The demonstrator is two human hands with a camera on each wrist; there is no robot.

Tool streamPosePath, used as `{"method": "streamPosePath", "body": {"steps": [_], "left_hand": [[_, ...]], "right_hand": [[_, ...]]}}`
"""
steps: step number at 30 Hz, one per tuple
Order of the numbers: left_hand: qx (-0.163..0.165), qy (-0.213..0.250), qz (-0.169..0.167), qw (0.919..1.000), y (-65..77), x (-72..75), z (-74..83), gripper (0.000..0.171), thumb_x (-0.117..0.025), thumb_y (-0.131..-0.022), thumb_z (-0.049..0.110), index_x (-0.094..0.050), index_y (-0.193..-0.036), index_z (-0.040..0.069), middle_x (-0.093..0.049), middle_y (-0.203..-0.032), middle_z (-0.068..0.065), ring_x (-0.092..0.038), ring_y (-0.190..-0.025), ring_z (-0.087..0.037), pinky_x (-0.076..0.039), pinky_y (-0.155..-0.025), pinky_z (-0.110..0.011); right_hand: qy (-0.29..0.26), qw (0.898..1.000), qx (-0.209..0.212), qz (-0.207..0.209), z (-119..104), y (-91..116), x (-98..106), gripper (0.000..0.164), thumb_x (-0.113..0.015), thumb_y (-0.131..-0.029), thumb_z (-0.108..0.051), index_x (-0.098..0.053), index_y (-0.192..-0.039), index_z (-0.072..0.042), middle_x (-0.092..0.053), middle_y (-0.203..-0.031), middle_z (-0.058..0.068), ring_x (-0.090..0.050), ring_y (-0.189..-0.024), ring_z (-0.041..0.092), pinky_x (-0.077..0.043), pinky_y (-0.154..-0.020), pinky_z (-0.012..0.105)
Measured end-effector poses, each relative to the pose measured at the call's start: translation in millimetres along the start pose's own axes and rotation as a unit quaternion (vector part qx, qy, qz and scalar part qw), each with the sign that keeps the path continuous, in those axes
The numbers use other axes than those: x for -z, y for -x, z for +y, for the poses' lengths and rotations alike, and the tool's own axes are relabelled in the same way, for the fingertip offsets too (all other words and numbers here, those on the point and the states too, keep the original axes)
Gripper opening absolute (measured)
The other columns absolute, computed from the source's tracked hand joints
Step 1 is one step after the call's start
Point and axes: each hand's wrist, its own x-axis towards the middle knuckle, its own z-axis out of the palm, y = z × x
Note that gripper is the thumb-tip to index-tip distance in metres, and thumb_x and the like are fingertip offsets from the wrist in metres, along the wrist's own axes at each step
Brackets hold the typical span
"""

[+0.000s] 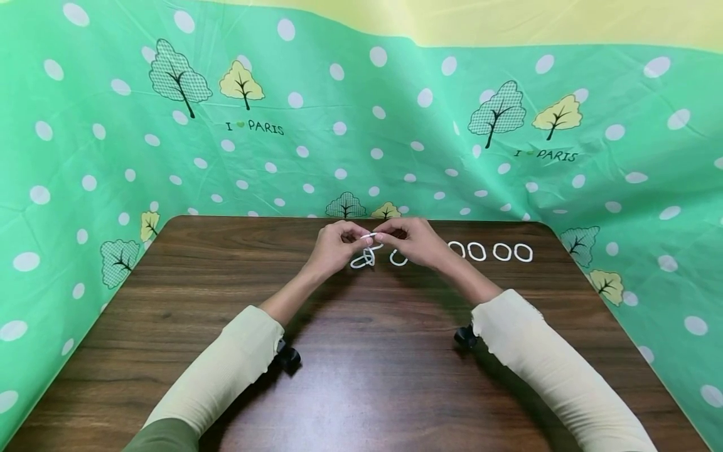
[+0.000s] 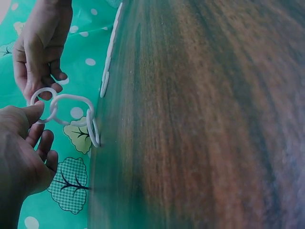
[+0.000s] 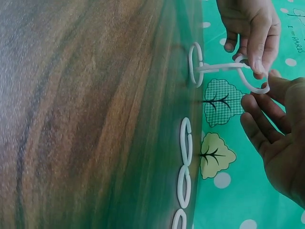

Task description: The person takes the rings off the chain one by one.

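A white plastic chain link (image 2: pixel 44 89) is held up above the far part of the table, between both hands. My left hand (image 1: pixel 336 248) pinches one side of it between thumb and fingers. My right hand (image 1: pixel 415 242) grips its other side with the fingertips. Through this link hangs a second white link (image 3: pixel 219 67), and a third (image 3: pixel 191 67) is looped onto that one, its lower end at the tabletop. A loose link (image 1: pixel 398 263) lies under the right hand, which partly covers it.
Several more white links (image 1: pixel 477 252) lie in a row to the right on the brown wooden table (image 1: pixel 361 376). Behind the table's far edge hangs a green dotted cloth (image 1: pixel 339 157) printed with trees. A dark wrist camera (image 1: pixel 289 359) sits beneath the left sleeve.
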Motion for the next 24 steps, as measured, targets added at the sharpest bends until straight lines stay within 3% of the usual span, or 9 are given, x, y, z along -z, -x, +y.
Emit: {"method": "streamPosePath", "body": {"steps": [14,20,24], "left_hand": [[0.014,0.003,-0.030,0.9995,2.2,3.6,-2.3,0.022,-0.089,-0.100,0.020,-0.084,-0.115,0.004,-0.081,-0.105,-0.012,-0.072,-0.087,-0.015,-0.056,-0.077,-0.023],[0.032,0.006,-0.081,0.9962,3.1,7.2,-7.0,0.044,-0.090,-0.100,0.026,-0.076,-0.133,0.001,-0.084,-0.119,-0.012,-0.081,-0.107,-0.024,-0.062,-0.099,-0.038],[0.036,-0.028,-0.109,0.9930,2.4,9.6,-11.4,0.041,-0.088,-0.100,0.021,-0.076,-0.136,0.003,-0.084,-0.123,-0.012,-0.080,-0.117,-0.028,-0.058,-0.112,-0.048]], "right_hand": [[0.019,1.000,-0.008,0.015,-6,-2,-4,0.017,-0.078,-0.109,-0.020,-0.086,-0.118,-0.008,-0.084,-0.108,0.008,-0.070,-0.095,0.022,-0.054,-0.085,0.036],[0.026,0.999,-0.008,0.025,-6,-5,-3,0.017,-0.077,-0.109,-0.021,-0.086,-0.118,-0.009,-0.084,-0.109,0.009,-0.070,-0.093,0.024,-0.054,-0.084,0.036],[0.029,0.999,-0.006,0.024,-6,-5,-4,0.018,-0.077,-0.110,-0.021,-0.086,-0.119,-0.009,-0.084,-0.110,0.009,-0.071,-0.093,0.024,-0.054,-0.084,0.036]]}}
